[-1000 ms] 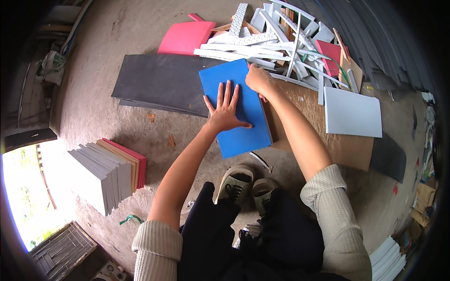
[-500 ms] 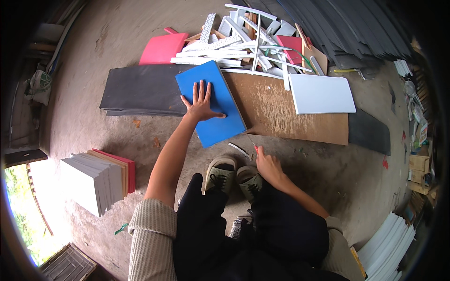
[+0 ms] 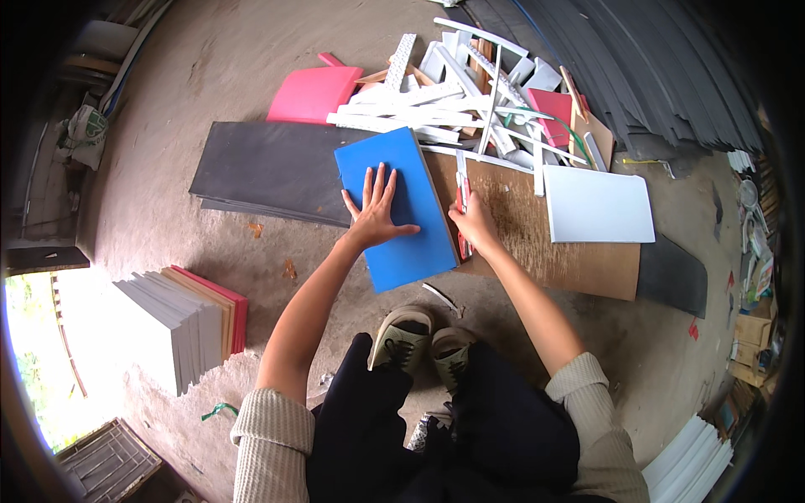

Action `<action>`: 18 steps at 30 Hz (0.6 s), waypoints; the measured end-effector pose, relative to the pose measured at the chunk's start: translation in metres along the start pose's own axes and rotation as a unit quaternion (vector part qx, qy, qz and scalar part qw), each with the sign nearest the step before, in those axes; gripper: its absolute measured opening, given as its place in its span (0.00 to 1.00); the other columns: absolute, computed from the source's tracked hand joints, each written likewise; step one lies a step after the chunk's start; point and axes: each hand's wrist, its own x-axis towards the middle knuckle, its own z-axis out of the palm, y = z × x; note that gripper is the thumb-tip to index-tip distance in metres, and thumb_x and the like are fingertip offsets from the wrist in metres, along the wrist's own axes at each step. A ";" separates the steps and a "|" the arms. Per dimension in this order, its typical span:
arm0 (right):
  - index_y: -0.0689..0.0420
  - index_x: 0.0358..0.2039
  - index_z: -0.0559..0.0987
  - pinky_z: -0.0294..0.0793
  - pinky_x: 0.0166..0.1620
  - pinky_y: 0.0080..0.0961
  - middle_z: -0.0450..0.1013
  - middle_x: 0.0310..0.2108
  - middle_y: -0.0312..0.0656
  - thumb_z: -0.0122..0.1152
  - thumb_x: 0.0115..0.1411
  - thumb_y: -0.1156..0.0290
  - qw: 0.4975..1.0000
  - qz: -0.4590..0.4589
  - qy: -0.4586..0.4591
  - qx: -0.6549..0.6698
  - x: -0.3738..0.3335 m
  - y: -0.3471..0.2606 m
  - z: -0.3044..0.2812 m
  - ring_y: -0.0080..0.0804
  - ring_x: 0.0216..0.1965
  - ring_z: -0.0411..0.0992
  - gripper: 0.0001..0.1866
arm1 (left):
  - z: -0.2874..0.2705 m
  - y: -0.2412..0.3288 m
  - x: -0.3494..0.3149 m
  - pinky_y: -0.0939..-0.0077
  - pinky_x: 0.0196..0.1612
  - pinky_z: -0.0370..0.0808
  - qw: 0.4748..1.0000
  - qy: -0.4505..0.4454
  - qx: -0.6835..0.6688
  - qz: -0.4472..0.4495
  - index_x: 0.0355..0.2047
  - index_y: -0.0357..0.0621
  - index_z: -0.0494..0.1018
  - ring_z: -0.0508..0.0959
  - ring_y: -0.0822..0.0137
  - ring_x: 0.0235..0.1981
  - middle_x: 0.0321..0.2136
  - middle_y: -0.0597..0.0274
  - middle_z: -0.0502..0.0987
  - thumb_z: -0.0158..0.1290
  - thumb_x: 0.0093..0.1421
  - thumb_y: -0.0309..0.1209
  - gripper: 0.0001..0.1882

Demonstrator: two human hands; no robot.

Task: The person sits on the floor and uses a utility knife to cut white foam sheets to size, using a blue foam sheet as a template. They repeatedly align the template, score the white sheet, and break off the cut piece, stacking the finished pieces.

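Observation:
A blue rectangular sheet (image 3: pixel 411 256) lies at a slant across dark grey sheets (image 3: pixel 268 172) and a worn brown board (image 3: pixel 579 272). Pressed flat on the blue sheet, my left hand (image 3: pixel 374 216) has its fingers spread. My right hand (image 3: pixel 475 225) is closed around a red-handled utility knife (image 3: pixel 463 186), its blade pointing away from me. The knife lies along the blue sheet's right edge; whether the blade touches that edge I cannot tell. To the right, a white panel (image 3: pixel 599 205) rests on the brown board.
White and pink offcuts (image 3: pixel 419 101) are heaped beyond the boards. A stack of white, tan and red sheets (image 3: pixel 197 323) stands on the floor at left. Dark sheets (image 3: pixel 637 75) fill the far right. A thin white strip (image 3: pixel 441 295) lies near my shoes.
My right hand has moved away from my feet with the knife, up along the blue sheet's right edge. My left hand stays flat on the sheet. The whole view has shifted slightly.

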 end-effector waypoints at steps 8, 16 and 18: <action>0.65 0.32 0.69 0.68 0.35 0.27 0.70 0.29 0.44 0.67 0.42 0.72 0.956 0.125 -0.052 0.261 0.013 -0.011 0.013 0.31 0.32 0.70 0.19 | -0.003 -0.014 -0.008 0.34 0.53 0.24 0.983 0.108 -0.146 0.004 0.60 0.46 0.47 0.35 0.61 0.64 0.62 0.60 0.43 0.53 0.41 0.62 0.53; 0.60 0.28 0.68 0.66 0.26 0.21 0.67 0.22 0.35 0.65 0.44 0.75 0.939 0.107 -0.042 0.325 0.004 -0.045 0.002 0.22 0.23 0.66 0.14 | -0.014 0.031 0.002 0.30 0.52 0.28 0.944 0.189 -0.233 -0.139 0.55 0.46 0.52 0.38 0.53 0.63 0.59 0.57 0.47 0.57 0.37 0.60 0.50; 0.62 0.33 0.66 0.68 0.29 0.24 0.67 0.27 0.40 0.62 0.41 0.78 0.945 0.101 -0.032 0.309 0.002 -0.056 0.004 0.26 0.26 0.68 0.18 | -0.017 0.034 0.003 0.27 0.51 0.31 0.946 0.194 -0.205 -0.158 0.56 0.47 0.50 0.36 0.47 0.62 0.59 0.56 0.44 0.59 0.34 0.60 0.53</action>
